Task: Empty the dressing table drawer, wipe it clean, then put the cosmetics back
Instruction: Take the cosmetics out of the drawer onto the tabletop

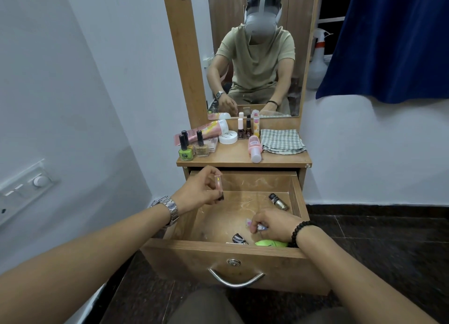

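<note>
White walls and a dark speckled floor sit around a small wooden dressing table. Left hand pinches a small clear stick with a dark end, above the open drawer. Right hand curls round something small and shiny inside the drawer — too hidden to name. A gold bottle, a green thing and a dark, blurry piece lie on the smooth, swirly drawer bottom. Nail polish bottles and a soft checked cloth rest on top.

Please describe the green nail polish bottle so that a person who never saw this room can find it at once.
Look at the wooden shelf under the mirror, above the open drawer. At its left front corner stand three black-capped bottles; the green nail polish bottle is the leftmost, the only bright green one.
</note>
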